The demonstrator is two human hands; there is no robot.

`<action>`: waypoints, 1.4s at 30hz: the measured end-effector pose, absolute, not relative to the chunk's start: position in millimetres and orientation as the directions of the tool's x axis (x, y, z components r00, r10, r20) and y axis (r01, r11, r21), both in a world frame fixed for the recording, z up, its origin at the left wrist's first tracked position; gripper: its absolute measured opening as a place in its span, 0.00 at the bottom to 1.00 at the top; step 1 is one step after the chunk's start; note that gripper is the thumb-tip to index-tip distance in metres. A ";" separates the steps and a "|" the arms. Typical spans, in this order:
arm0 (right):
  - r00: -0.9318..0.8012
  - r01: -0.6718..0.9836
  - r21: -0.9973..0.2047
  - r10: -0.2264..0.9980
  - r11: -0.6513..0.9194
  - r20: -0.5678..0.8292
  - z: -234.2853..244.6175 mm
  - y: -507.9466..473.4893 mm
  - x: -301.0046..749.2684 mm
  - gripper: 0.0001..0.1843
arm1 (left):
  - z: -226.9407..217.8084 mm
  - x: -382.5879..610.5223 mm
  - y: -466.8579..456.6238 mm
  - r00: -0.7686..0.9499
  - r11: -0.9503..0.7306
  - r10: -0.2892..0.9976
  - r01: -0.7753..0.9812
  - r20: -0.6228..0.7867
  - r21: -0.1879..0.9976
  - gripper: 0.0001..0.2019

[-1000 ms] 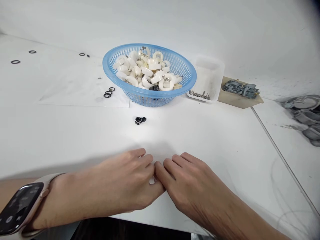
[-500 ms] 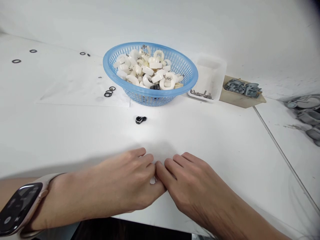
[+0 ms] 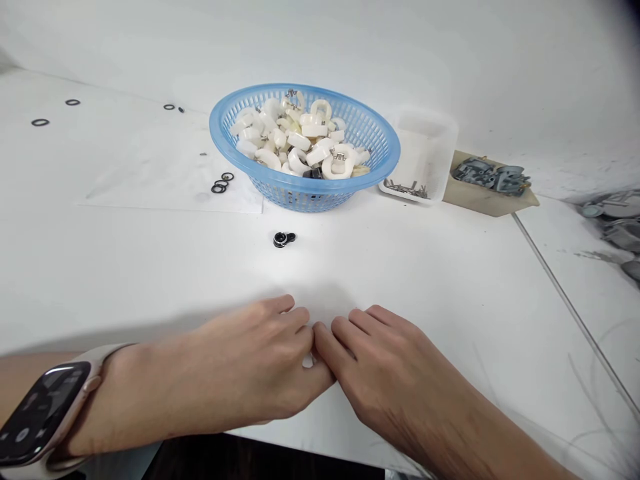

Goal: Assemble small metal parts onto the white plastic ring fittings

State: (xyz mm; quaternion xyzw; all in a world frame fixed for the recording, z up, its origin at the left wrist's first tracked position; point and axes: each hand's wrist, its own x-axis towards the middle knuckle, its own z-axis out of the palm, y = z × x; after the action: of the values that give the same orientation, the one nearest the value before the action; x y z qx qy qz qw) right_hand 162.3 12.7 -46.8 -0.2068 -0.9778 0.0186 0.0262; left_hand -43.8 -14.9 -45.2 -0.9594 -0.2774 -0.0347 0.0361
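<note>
My left hand (image 3: 250,363) is closed with its fingers curled, low over the white table (image 3: 150,267). Its fingertips meet those of my right hand (image 3: 385,360), which is also closed. Whatever the two may pinch between them is hidden behind the fingers and knuckles. Beyond the hands, apart from them, lies a small black round part with a silvery ring and a short side arm (image 3: 283,239). Farther back stands a blue plastic basket (image 3: 305,183), heaped with white ring-shaped plastic pieces (image 3: 315,130) that carry small metal clips.
Several black rings (image 3: 220,185) lie on a white sheet (image 3: 150,173) at the left. Right of the basket, a white tray (image 3: 430,147) holds thin metal pins (image 3: 407,190). Beside it, a beige box (image 3: 487,203) contains grey metal parts (image 3: 493,177). More grey parts (image 3: 620,233) sit far right.
The scene sits slightly farther right in view, as the camera has turned a little. Both hands keep nearly the same closed pose, fingertips together.
</note>
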 end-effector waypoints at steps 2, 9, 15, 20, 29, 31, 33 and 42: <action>-0.911 0.406 -0.054 0.409 0.912 0.047 -46.7 12.6 162.2 0.11 | -44.6 -43.4 -15.4 0.845 -0.844 0.528 0.533 0.089 -0.056 0.07; -0.909 0.415 -0.068 0.416 0.907 0.001 -45.8 12.8 162.4 0.10 | -43.4 -41.8 -15.4 0.840 -0.840 0.536 0.540 0.077 -0.045 0.07; -0.903 0.425 -0.072 0.428 0.902 0.040 -47.3 13.3 162.1 0.11 | -43.7 -42.7 -15.1 0.836 -0.836 0.543 0.547 0.079 -0.036 0.08; -0.903 0.426 -0.077 0.428 0.902 0.024 -46.4 13.0 162.0 0.11 | -42.3 -42.4 -14.3 0.841 -0.841 0.535 0.539 0.077 -0.047 0.07; -0.903 0.421 -0.064 0.425 0.905 0.063 -47.8 13.4 162.3 0.11 | -43.2 -41.8 -13.7 0.841 -0.840 0.535 0.540 0.082 -0.049 0.08; -0.905 0.418 -0.062 0.421 0.907 0.066 -47.6 13.5 161.4 0.11 | -43.5 -41.8 -14.6 0.837 -0.836 0.542 0.546 0.075 -0.047 0.08; -0.905 0.417 -0.064 0.420 0.907 0.064 -46.9 13.4 160.9 0.11 | -43.6 -42.0 -15.3 0.837 -0.836 0.543 0.547 0.075 -0.046 0.08; -0.902 0.425 -0.062 0.428 0.903 0.051 -46.4 13.3 162.3 0.11 | -41.7 -42.9 -13.7 0.839 -0.838 0.539 0.543 0.080 -0.049 0.08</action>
State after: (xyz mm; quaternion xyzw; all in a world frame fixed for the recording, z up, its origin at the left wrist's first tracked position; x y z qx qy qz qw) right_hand 162.3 13.3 -46.4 -0.2186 -0.9750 0.0245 0.0316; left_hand -42.9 -13.7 -41.7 -0.9582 -0.2823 -0.0314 0.0346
